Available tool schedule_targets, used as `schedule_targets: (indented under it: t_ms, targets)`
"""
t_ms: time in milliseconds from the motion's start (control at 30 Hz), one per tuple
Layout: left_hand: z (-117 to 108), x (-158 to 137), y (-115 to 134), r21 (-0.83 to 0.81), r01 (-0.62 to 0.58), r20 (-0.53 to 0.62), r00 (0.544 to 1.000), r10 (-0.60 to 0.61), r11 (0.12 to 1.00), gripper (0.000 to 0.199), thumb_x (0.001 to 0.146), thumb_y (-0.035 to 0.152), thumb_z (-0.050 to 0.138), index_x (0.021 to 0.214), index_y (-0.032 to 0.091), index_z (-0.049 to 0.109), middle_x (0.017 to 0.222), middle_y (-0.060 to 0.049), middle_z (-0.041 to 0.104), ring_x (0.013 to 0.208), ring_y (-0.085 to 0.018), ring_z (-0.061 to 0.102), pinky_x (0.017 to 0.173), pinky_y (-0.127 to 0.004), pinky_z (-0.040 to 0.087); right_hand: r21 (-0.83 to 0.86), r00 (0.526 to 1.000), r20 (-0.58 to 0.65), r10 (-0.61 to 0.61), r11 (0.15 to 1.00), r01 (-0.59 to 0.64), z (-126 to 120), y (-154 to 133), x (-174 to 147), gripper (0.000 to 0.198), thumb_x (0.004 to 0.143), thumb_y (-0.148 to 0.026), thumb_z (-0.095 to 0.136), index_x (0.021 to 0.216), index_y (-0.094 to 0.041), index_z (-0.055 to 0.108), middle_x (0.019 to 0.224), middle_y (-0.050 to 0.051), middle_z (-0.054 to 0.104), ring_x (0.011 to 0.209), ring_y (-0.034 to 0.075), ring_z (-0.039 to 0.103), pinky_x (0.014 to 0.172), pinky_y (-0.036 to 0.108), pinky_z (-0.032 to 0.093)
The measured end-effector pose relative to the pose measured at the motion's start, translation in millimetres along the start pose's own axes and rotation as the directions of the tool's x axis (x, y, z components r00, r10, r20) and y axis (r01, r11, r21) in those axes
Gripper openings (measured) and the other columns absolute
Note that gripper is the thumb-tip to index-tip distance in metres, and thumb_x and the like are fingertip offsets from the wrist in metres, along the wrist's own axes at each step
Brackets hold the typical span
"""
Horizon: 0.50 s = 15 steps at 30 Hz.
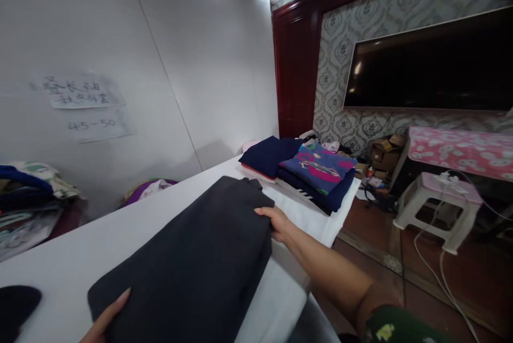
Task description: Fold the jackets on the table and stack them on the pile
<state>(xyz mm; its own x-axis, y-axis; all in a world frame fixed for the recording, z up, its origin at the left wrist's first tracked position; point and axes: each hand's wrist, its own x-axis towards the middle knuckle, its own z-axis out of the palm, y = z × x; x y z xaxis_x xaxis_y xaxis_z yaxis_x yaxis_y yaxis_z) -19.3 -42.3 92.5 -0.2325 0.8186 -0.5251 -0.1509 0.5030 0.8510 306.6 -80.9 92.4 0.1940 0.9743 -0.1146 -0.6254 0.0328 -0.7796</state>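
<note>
A dark grey folded garment (192, 247) lies across the white table (132, 236) in front of me; its exact kind is hard to make out. My right hand (276, 223) grips its far right edge, thumb on top and the other fingers underneath. At the near left corner, my left hand (106, 319) holds the cloth with the thumb over the upper side, the rest of that hand being hidden or out of frame. Just beyond the garment sit two piles of folded clothes, a navy one (268, 153) and one topped by a blue and magenta patterned piece (318, 164).
A black object (18, 305) rests at the table's left edge. Heaped clothes (36, 193) lie beyond it by the white wall panel (216, 65). On the right floor, a plastic stool (444, 199) carries a power strip with trailing cables.
</note>
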Motion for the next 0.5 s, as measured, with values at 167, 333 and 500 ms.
schedule_targets:
  t_ms: [167,333,500]
  targets:
    - [81.9,-41.1,44.6,-0.111,-0.045,0.255,0.964,0.072,0.993,0.039,0.067,0.036,0.062,0.105,0.031,0.068,0.097,0.002,0.073,0.103,-0.028,0.064,0.079,-0.040,0.059,-0.039,0.970,-0.137,-0.201,0.979,0.198,-27.7,-78.9,-7.5,0.029,0.058,-0.021,0.070,0.086,-0.018,0.068,0.077,0.003,0.072,0.067,0.019,0.066,0.073,0.033,0.054]
    - [189.1,-67.5,66.2,-0.168,-0.201,0.534,0.804,0.260,0.965,0.030,0.081,0.030,0.057,0.108,0.019,0.065,0.102,-0.005,0.072,0.099,-0.023,0.066,0.086,-0.037,0.056,-0.211,0.875,-0.323,-0.361,0.929,0.305,-84.0,-171.4,-11.2,0.017,0.064,-0.024,0.064,0.079,-0.017,0.064,0.068,0.004,0.070,0.064,0.020,0.065,0.069,0.034,0.055]
    - [300.7,-83.8,83.5,-0.230,-0.167,0.695,0.662,0.282,0.959,0.026,0.078,0.030,0.065,0.101,0.017,0.066,0.097,-0.008,0.071,0.094,-0.022,0.066,0.083,-0.034,0.056,-0.360,0.759,-0.409,-0.507,0.854,0.376,-143.3,-257.0,-3.7,0.017,0.071,-0.026,0.059,0.082,-0.014,0.064,0.069,0.008,0.069,0.069,0.022,0.065,0.070,0.037,0.056]
